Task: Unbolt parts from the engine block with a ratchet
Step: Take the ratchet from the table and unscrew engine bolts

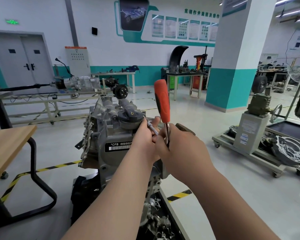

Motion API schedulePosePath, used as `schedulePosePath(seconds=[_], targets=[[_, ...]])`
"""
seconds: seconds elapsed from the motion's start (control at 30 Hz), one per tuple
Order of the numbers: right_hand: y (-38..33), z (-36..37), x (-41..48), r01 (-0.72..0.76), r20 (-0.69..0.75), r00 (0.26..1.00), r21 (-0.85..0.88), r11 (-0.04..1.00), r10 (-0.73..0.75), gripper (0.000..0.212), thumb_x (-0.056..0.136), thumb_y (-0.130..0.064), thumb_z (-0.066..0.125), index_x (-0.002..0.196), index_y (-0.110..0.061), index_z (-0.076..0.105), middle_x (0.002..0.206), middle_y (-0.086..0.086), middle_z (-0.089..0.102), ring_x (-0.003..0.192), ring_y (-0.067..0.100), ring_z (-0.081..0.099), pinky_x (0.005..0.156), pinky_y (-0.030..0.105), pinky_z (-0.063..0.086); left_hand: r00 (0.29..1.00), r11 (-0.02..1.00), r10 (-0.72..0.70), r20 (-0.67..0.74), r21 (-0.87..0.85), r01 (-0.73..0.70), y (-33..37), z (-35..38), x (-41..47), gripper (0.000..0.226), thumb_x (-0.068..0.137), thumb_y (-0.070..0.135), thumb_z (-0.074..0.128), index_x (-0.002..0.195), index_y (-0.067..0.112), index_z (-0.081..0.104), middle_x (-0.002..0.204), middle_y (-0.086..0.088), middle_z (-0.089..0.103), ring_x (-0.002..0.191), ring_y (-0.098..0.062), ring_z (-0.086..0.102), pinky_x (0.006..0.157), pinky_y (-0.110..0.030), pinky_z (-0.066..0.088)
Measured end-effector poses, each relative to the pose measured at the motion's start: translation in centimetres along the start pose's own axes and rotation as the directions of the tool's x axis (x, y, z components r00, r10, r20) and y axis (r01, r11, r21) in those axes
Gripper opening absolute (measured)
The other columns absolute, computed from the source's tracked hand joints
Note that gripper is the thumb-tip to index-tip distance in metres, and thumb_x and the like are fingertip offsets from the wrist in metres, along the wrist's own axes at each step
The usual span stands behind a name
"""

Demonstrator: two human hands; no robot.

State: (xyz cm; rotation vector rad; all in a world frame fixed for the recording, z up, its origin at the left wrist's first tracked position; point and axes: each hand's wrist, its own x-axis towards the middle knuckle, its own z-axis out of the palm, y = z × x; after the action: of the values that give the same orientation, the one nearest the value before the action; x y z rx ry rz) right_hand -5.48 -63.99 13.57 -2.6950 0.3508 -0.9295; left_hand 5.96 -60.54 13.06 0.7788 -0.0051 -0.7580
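Note:
A grey engine block (111, 135) with a black oil filler cap (128, 114) and a barcode label stands in front of me. The ratchet (162, 101) has an orange and black handle that points up and away. My right hand (178, 149) grips its metal shank near the head. A thin metal extension bar (151, 126) runs from the ratchet head toward the edge of the cap. My left hand (145, 137) pinches that bar against the block. The ratchet head and the bolt are hidden behind my hands.
A wooden table (9, 146) with a black tube frame stands at left. Loose metal parts (159, 220) lie in a tray below the engine. A stand with a gearbox and housing (255, 134) is at right. A teal and white pillar (232, 66) rises behind.

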Motion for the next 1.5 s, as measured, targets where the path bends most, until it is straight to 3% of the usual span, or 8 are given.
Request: schedulePosePath(seconds=[0.17, 0.3, 0.43, 0.73, 1.03, 1.17, 1.33, 1.5], targets=[[0.0, 0.8, 0.7, -0.172, -0.043, 0.981, 0.227, 0.958, 0.187, 0.026, 0.093, -0.042, 0.037, 0.087, -0.024, 0.054, 0.069, -0.007, 0.059, 0.065, 0.012, 0.055, 0.054, 0.029, 0.038, 0.999, 0.997, 0.045, -0.021, 0.067, -0.044, -0.3, -1.0, 0.1, 0.046, 0.099, 0.048, 0.044, 0.091, 0.011, 0.070, 0.075, 0.001, 0.056, 0.068, -0.014, 0.038, 0.073, -0.024, 0.040], [0.3, 1.8, 0.3, -0.260, -0.097, 0.936, 0.454, 0.853, 0.337, 0.022, 0.093, -0.038, 0.042, 0.073, -0.032, 0.049, 0.058, -0.019, 0.058, 0.056, 0.001, 0.052, 0.050, 0.026, 0.032, 0.989, 0.965, 0.127, 0.080, 0.222, -0.142, -0.6, -2.1, -0.8, 0.043, 0.103, 0.033, 0.042, 0.075, 0.014, 0.069, 0.059, 0.006, 0.037, 0.040, -0.008, 0.029, 0.040, -0.018, 0.034], [0.2, 3.3, -0.8, -0.288, -0.105, 0.884, 0.645, 0.708, 0.456, 0.024, 0.094, -0.027, 0.047, 0.070, -0.030, 0.049, 0.056, -0.029, 0.055, 0.054, -0.005, 0.051, 0.046, 0.015, 0.033, 0.975, 0.880, 0.175, 0.138, 0.422, -0.218, -0.9, -2.6, -1.6, 0.031, 0.104, 0.027, 0.038, 0.097, 0.012, 0.063, 0.051, 0.007, 0.033, 0.035, -0.008, 0.027, 0.037, -0.018, 0.032], [-0.8, 3.4, -0.8, -0.310, -0.034, 0.866, 0.746, 0.589, 0.499, 0.023, 0.096, -0.026, 0.049, 0.076, -0.022, 0.058, 0.046, -0.020, 0.055, 0.044, -0.002, 0.050, 0.039, 0.009, 0.033, 0.975, 0.830, 0.137, 0.176, 0.516, -0.210, 0.1, -2.7, -1.2, 0.035, 0.104, 0.030, 0.036, 0.082, 0.013, 0.058, 0.052, 0.004, 0.030, 0.035, -0.009, 0.023, 0.037, -0.016, 0.029], [-1.8, 3.4, -0.6, -0.295, 0.532, 0.673, 0.830, -0.474, 0.514, 0.022, 0.097, -0.020, 0.045, 0.076, -0.014, 0.046, 0.046, 0.000, 0.038, 0.032, 0.012, 0.025, 0.033, 0.020, 0.026, 0.960, 0.706, 0.228, 0.164, 0.651, -0.279, 0.0, -2.6, -0.9, 0.036, 0.101, 0.035, 0.041, 0.076, 0.014, 0.056, 0.049, 0.005, 0.038, 0.036, -0.009, 0.030, 0.039, -0.018, 0.028], [-2.0, 3.5, -0.5, -0.245, 0.623, 0.668, 0.701, -0.670, 0.408, 0.023, 0.097, -0.022, 0.044, 0.074, -0.019, 0.044, 0.045, -0.004, 0.038, 0.030, 0.008, 0.022, 0.031, 0.017, 0.024, 0.948, 0.660, 0.295, 0.119, 0.693, -0.292, -0.3, -2.6, -0.6, 0.036, 0.099, 0.038, 0.045, 0.071, 0.017, 0.055, 0.070, -0.006, 0.052, 0.047, -0.011, 0.043, 0.045, -0.022, 0.034], [-1.2, 3.7, -0.8, -0.311, 0.522, 0.706, 0.835, -0.453, 0.479, 0.023, 0.097, -0.021, 0.044, 0.075, -0.016, 0.045, 0.047, -0.001, 0.039, 0.032, 0.012, 0.023, 0.034, 0.020, 0.025, 0.942, 0.660, 0.313, 0.124, 0.685, -0.309, -0.7, -2.5, -0.6, 0.037, 0.100, 0.038, 0.042, 0.073, 0.015, 0.054, 0.047, 0.004, 0.043, 0.041, -0.015, 0.039, 0.043, -0.021, 0.034], [0.3, 3.7, -1.2, -0.412, 0.161, 0.817, 0.835, 0.365, 0.554, 0.035, 0.095, -0.028, 0.047, 0.060, -0.020, 0.049, 0.045, -0.008, 0.047, 0.042, 0.013, 0.041, 0.046, 0.024, 0.036, 0.938, 0.670, 0.330, 0.109, 0.673, -0.314, -1.0, -2.1, -0.8, 0.039, 0.101, 0.037, 0.040, 0.072, 0.014, 0.053, 0.037, 0.007, 0.036, 0.032, -0.012, 0.035, 0.036, -0.017, 0.032]])
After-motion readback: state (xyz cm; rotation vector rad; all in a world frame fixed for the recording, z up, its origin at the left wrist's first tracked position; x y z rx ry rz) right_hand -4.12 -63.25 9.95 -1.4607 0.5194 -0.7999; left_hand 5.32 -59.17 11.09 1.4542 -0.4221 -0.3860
